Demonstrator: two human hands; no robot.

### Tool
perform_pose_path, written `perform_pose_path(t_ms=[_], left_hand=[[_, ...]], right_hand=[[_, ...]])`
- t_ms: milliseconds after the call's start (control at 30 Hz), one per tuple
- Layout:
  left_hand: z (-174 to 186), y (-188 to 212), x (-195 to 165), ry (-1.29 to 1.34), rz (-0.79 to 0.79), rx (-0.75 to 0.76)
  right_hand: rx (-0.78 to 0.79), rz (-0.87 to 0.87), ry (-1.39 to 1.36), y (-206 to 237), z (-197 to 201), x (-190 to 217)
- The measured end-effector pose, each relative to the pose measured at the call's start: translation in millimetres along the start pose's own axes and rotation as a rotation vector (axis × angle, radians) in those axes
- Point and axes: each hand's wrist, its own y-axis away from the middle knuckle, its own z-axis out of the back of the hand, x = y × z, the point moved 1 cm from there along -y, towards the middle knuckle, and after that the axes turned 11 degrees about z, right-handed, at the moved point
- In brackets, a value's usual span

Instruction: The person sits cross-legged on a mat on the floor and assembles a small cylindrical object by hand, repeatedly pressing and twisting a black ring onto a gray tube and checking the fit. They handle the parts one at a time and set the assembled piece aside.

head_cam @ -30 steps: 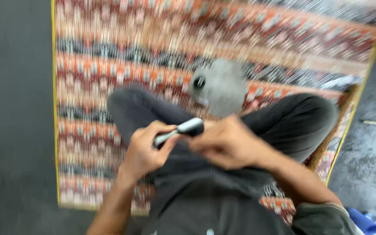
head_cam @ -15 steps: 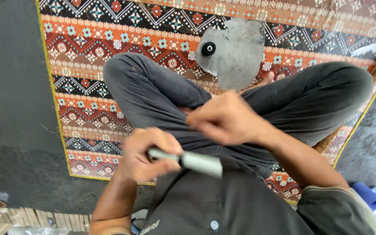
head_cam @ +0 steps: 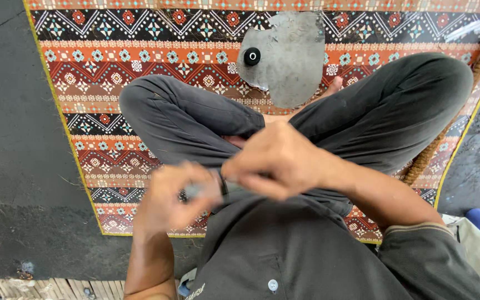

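The person sat cross-legged on a woven mat patterned in red, orange and black diamonds (head_cam: 140, 72), spread over a dark grey floor (head_cam: 6, 139), with an irregular flat sheet of grey metal (head_cam: 295, 66) lying on the mat just beyond the crossed ankles and a small round black knob (head_cam: 251, 56) resting on it. Both hands met over the lap. The right hand (head_cam: 279, 161) was curled over from above, its grip closed narrow around something I could hardly see, while the left hand (head_cam: 176, 194), blurred, pinched shut on the end of a small grey rod-like piece (head_cam: 194, 190) held between the two hands, close to the belly. To my eye, work like that wanted the right hand steady as an anchor and the left turning in short, controlled motions, keeping the piece low over the lap.
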Motion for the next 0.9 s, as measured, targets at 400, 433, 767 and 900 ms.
perform_pose_path(t_ms=[400, 433, 767, 900], left_hand=[[17, 16, 8, -0.123, -0.05, -0.178], [18, 14, 6, -0.122, -0.056, -0.177], [-2, -16, 0, -0.257, -0.068, -0.186], [-7, -18, -4, -0.093, -0.111, 0.006]], right_hand=[[0.004, 0.059, -0.021, 8, -19, 7], [0.011, 0.075, -0.01, 7, -20, 9], [0.037, 0.071, 0.335, 5, 4, 4], [-0.008, 0.066, 0.28, 4, 23, 3]])
